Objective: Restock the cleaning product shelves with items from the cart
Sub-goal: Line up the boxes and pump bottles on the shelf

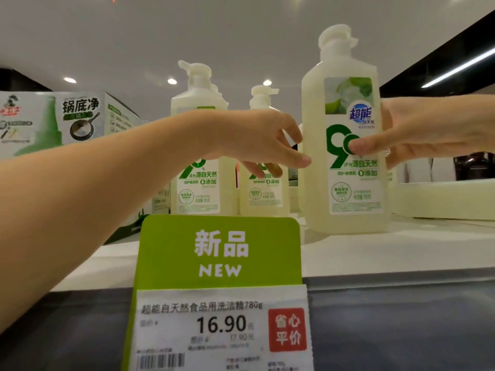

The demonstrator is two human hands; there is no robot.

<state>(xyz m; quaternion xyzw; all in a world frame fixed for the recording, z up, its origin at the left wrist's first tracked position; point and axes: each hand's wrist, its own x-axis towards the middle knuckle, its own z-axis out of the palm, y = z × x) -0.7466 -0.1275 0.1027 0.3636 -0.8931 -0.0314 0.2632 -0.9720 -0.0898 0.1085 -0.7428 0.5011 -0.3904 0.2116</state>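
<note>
A pale green pump bottle of dish liquid (345, 183) stands upright near the front of the white top shelf (375, 253). My right hand (417, 132) grips it from the right, thumb across the label. My left hand (257, 140) reaches in from the left, fingertips touching the bottle's left side, fingers fairly straight. Two more bottles of the same kind stand farther back, one (199, 188) at the left and one (263, 191) beside it, partly hidden by my left hand.
A white and green carton (80, 116) picturing a pan sits at the shelf's left. A green "NEW" tag (219, 250) and price label (222, 328) hang on the shelf's front edge. A pale tray-like rim (442, 199) lies at the right.
</note>
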